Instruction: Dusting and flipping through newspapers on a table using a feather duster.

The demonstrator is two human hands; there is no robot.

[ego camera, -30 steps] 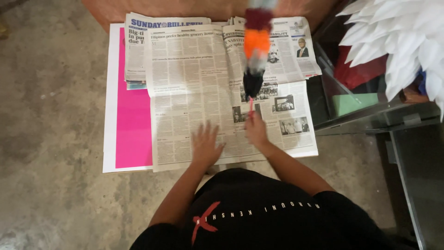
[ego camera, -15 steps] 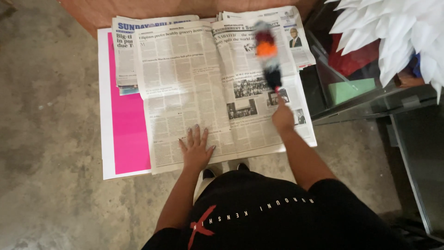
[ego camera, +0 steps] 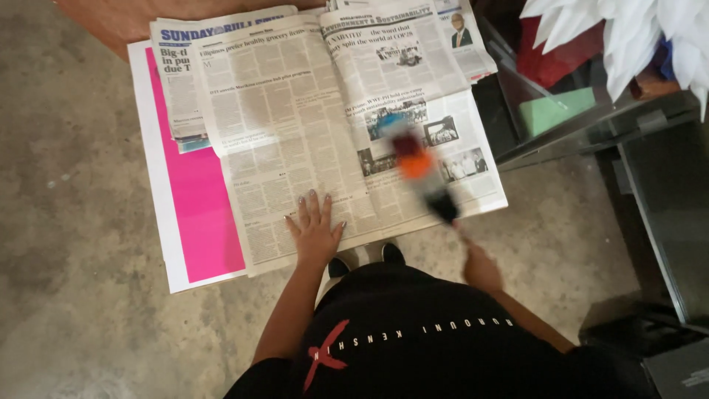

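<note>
The left hand lies flat, fingers spread wide, pressing the open spread of grey newsprint at its six o'clock edge. The right hand is closed around the thin handle of a blurred duster with orange, red and dark tufts, which hangs over the paper's four o'clock corner. The duster looks light and soft, best gripped by the handle's end. A pink card sheet shows at nine o'clock.
</note>
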